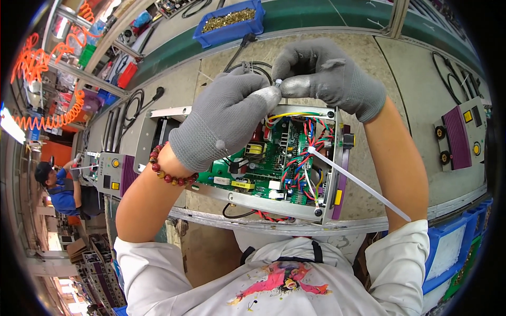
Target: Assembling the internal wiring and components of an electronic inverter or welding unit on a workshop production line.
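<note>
Both hands wear grey knit gloves and meet above the far side of an open device chassis (247,200). My left hand (226,110) pinches a small pale piece (278,82) between thumb and fingers. From the other side, my right hand (324,76) closes its thumb and forefinger on the same piece; its exact kind is too small to tell. A black cable (240,52) runs behind the fingers. Inside the chassis sit a green circuit board (253,171) and red, blue and white wires. A long white cable tie (363,184) loops the wire bundle, its tail reaching toward my right forearm.
Beyond the bench stands a blue bin (229,23) of small brass-coloured parts. Other purple-fronted devices stand at right (461,134) and left (118,174). A co-worker in blue (66,192) works at far left. Orange coiled hoses (50,124) hang there. Blue trays (448,247) sit lower right.
</note>
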`<state>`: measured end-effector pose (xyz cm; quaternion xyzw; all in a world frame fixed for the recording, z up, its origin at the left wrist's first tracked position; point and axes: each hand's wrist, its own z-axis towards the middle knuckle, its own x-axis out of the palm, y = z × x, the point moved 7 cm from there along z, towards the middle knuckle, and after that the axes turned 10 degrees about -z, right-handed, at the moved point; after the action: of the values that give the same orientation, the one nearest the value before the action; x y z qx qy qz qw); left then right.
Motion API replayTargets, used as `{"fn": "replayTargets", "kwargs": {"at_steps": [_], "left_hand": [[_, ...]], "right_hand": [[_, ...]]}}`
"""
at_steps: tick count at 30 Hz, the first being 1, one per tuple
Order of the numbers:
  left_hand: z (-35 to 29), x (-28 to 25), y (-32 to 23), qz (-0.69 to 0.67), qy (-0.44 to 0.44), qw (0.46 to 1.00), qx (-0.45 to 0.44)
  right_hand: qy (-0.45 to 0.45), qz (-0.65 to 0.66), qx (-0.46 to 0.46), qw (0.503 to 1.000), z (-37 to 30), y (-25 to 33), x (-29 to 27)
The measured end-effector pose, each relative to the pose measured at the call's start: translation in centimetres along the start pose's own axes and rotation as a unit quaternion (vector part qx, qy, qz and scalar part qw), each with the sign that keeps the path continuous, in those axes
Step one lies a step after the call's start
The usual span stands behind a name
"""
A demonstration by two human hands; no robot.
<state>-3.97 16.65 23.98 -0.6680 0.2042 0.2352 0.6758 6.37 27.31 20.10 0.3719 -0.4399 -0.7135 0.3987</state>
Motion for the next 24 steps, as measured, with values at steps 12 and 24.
{"fn": "replayTargets", "kwargs": {"at_steps": [12, 24], "left_hand": [[-0.6, -0.3, 0.9, -0.081, -0.019, 0.996, -0.027], [1.6, -0.9, 0.9, -0.099, 0.091, 0.991, 0.007]], "right_hand": [[0.049, -0.103, 0.004, 0.993, 0.4, 2.5, 0.4], [-0.122, -0.319, -0.077, 0.937, 0.3, 9.0, 1.8]]}}
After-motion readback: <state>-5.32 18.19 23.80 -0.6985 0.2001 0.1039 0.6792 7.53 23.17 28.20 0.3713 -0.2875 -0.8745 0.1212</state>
